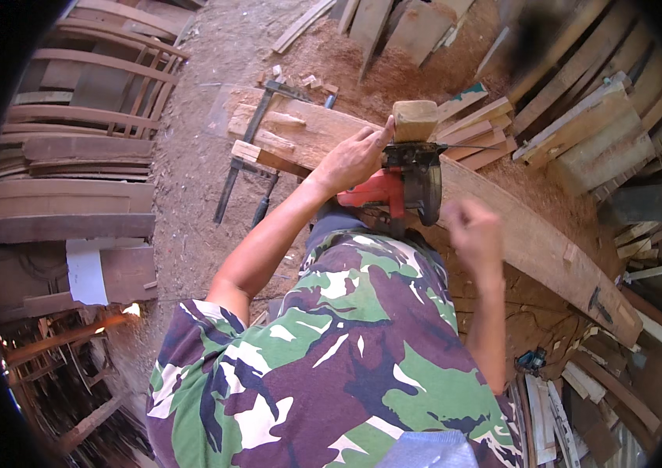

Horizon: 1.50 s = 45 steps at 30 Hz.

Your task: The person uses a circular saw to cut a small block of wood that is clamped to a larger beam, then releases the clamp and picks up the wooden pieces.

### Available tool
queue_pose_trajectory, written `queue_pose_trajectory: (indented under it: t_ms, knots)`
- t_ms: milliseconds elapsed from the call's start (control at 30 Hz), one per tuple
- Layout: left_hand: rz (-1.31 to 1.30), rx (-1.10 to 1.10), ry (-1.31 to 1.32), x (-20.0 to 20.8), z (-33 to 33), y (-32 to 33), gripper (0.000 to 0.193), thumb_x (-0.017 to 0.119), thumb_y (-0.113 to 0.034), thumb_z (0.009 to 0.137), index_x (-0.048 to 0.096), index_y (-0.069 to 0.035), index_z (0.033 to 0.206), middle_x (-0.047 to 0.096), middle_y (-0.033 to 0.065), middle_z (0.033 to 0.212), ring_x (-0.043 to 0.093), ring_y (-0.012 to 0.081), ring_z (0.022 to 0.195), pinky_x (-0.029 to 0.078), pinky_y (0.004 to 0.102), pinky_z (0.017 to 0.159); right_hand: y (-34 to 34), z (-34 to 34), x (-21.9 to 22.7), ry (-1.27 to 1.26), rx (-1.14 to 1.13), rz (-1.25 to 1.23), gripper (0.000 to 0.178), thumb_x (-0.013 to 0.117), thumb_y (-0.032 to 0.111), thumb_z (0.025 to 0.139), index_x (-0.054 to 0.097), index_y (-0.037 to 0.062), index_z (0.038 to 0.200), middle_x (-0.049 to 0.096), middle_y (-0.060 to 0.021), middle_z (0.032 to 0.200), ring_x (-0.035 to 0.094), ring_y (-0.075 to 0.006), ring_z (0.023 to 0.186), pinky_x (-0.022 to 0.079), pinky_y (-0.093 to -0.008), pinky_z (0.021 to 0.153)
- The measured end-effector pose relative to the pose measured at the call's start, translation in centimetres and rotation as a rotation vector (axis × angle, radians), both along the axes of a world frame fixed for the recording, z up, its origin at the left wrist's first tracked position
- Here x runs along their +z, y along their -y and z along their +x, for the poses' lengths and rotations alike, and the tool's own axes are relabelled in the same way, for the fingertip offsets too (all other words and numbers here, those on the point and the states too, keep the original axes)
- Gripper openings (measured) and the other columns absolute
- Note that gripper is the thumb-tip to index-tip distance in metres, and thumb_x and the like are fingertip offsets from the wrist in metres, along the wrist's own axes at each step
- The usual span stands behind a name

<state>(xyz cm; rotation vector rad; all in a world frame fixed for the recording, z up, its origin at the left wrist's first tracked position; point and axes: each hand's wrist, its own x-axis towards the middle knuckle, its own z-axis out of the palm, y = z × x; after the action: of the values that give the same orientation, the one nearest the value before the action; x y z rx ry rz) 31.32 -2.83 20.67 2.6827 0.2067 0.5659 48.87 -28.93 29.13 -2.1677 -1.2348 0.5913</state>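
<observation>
My left hand (353,161) reaches over the plank bench, its fingers stretched out and the tips at the left side of a short wooden block (415,118). The block sits at the far end of a red and black power tool (397,183), which has a dark round part on its right side. Part of the tool's red body lies below my left wrist, in front of my body. Off to the tool's right, my right hand (474,234) is raised in the air with bent fingers. Motion blurs it, so I cannot make out whether anything is in it.
A long wide plank (549,249) runs to the lower right, with a dark tool (600,304) on it. A metal bar clamp (249,140) grips the bench's left end. Stacked boards (89,125) line the left. More boards (588,148) lean at right. Sawdust covers the ground.
</observation>
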Motion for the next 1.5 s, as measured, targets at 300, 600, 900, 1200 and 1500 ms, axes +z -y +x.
queue_pose_trajectory:
  t_ms: [300, 600, 900, 1200, 1500]
  knots:
    - [0.176, -0.185, -0.098, 2.3, 1.2, 1.3, 0.067, 0.069, -0.009, 0.091, 0.046, 0.004, 0.153, 0.065, 0.0123, 0.113, 0.062, 0.0323, 0.111, 0.056, 0.0395, 0.099, -3.0, 8.9, -2.7, -0.07, 0.114, 0.099, 0.014, 0.074, 0.012, 0.092, 0.078, 0.0035, 0.103, 0.074, -0.0096, 0.088, 0.068, -0.0196, 0.074, 0.055, -0.0335, 0.071]
    - [0.023, -0.126, -0.071, 4.2, 0.8, 4.4, 0.07, 0.076, -0.023, 0.091, 0.053, -0.017, 0.157, 0.066, 0.0089, 0.111, 0.066, 0.0283, 0.103, 0.057, 0.0394, 0.095, -0.3, 9.2, -4.7, -0.454, -0.034, 0.034, 0.016, 0.077, 0.014, 0.088, 0.07, -0.0009, 0.086, 0.072, -0.0013, 0.081, 0.061, -0.0058, 0.073, 0.05, -0.0266, 0.066]
    - [-0.498, 0.12, 0.084, 3.5, -0.4, 5.8, 0.037, 0.074, -0.012, 0.098, 0.073, -0.009, 0.135, 0.076, 0.0153, 0.112, 0.075, 0.0321, 0.099, 0.059, 0.0414, 0.088, -0.7, 9.5, -3.7, -0.507, -0.022, 0.02, 0.016, 0.078, 0.015, 0.09, 0.078, 0.0002, 0.097, 0.073, -0.0008, 0.081, 0.062, -0.0083, 0.071, 0.051, -0.0279, 0.066]
    - [-0.582, 0.213, 0.029, 4.6, 0.1, 6.3, 0.026, 0.071, -0.01, 0.101, 0.077, -0.006, 0.126, 0.078, 0.016, 0.112, 0.076, 0.0272, 0.103, 0.057, 0.037, 0.09, -1.4, 9.9, -2.8, -0.512, 0.045, 0.017, 0.018, 0.076, 0.014, 0.087, 0.08, -0.0009, 0.096, 0.074, -0.0033, 0.078, 0.067, -0.011, 0.073, 0.054, -0.0295, 0.069]
    - [-0.645, 0.251, 0.066, 3.9, -0.6, 7.4, 0.025, 0.073, -0.013, 0.1, 0.078, -0.005, 0.123, 0.078, 0.0162, 0.113, 0.076, 0.0294, 0.106, 0.057, 0.0384, 0.093, -0.3, 10.1, -4.8, -0.582, 0.086, 0.067, 0.021, 0.077, 0.012, 0.088, 0.082, 0.0003, 0.105, 0.075, -0.002, 0.081, 0.063, -0.0074, 0.068, 0.05, -0.0255, 0.06]
